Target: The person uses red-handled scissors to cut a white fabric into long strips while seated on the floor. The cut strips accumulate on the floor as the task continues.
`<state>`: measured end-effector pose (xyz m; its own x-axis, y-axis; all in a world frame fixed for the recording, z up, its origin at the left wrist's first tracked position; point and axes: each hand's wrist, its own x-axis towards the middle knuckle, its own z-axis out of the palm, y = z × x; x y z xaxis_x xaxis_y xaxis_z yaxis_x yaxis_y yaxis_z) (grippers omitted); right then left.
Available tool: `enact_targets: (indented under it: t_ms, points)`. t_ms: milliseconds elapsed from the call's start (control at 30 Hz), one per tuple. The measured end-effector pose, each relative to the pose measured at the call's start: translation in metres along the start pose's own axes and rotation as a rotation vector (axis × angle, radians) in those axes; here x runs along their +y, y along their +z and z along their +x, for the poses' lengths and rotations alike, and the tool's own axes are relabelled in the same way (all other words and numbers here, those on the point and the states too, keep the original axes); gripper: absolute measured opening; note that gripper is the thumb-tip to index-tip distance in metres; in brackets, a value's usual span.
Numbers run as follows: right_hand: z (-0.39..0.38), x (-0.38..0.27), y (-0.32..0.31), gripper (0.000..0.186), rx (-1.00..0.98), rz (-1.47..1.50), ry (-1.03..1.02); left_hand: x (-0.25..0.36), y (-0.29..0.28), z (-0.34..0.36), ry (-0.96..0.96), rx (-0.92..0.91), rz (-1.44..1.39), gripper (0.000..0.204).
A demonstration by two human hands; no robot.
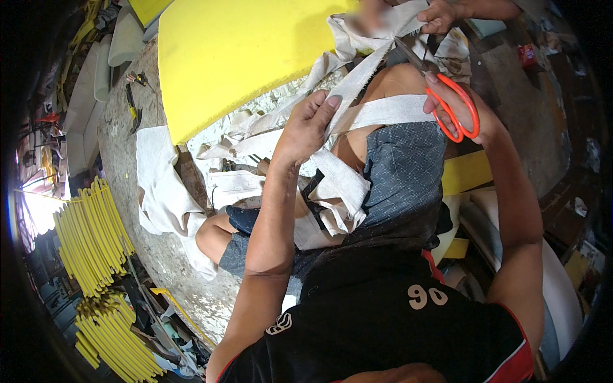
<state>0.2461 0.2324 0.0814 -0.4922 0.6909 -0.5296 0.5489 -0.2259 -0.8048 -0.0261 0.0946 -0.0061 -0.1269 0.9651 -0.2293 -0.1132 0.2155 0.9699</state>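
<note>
My left hand pinches a frayed off-white cloth strip between thumb and fingers. A pair of scissors with orange handles is in my right hand, its fingers through the loops. The blades point up and left, their tips at the cloth near the top. A second length of white cloth runs across my bare knee from the left hand toward the right. Another person's hand grips the cloth at the upper right. More white cloth lies bunched on my lap.
A large yellow sheet covers the worn surface ahead. White cloth drapes at the left, near a black-and-yellow tool. Bundled yellow strips are stacked at the far left. A small red packet lies far right.
</note>
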Motion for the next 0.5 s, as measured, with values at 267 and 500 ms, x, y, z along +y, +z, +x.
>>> enact_targets:
  t_ms: [267, 500]
  points:
    - [-0.001, 0.001, 0.0, 0.067, 0.011, -0.027, 0.001, 0.005, -0.004, -0.001, -0.064, -0.062, 0.038, 0.025]
    - [0.005, 0.001, 0.001, 0.07, 0.02, -0.043, -0.019, 0.015, 0.005, 0.002, -0.03, 0.015, 0.03, 0.027]
